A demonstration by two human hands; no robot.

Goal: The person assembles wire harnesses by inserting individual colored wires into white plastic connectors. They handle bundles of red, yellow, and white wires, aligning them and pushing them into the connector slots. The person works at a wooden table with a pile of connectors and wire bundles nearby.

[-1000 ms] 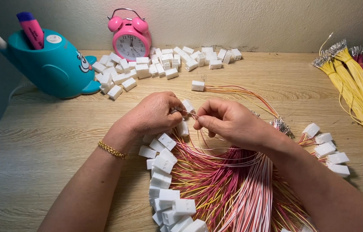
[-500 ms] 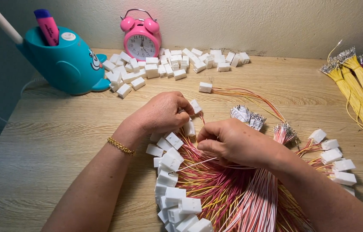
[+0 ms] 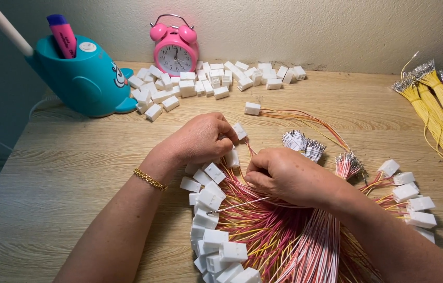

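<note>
Landmark: pink alarm clock (image 3: 175,46), upright at the back wall.

Left hand (image 3: 200,139): in front of the clock, fingers curled, thumb and fingertips pinching a white plastic connector housing (image 3: 239,130). Housing is held clear of the wooden table (image 3: 75,173), open end turned toward the other hand.

Right hand (image 3: 287,175): in front and right of the clock, fingers closed in a pinch on thin wires (image 3: 249,149) that run up toward the housing. Exact wire count in the grip can't be told; fingertips hide it.

Step in hand, by judgement: seating terminal-ended wires into the housing. Next move likely needs each terminal lined up w/ its cavity and pushed straight; a crooked entry would bend it.

Surroundings, rel. to clock:
- Loose pile of empty white housings (image 3: 216,81) just in front and right.
- One finished housing w/ red-yellow leads (image 3: 252,108) lying in front, apart from the pile.
- Fan of assembled harnesses (image 3: 263,241), well in front, under both hands.
- Yellow wire bundle (image 3: 436,105) far right.
- Teal whale-shaped pen holder (image 3: 82,78) left, pink highlighter (image 3: 63,34) in it.
</note>
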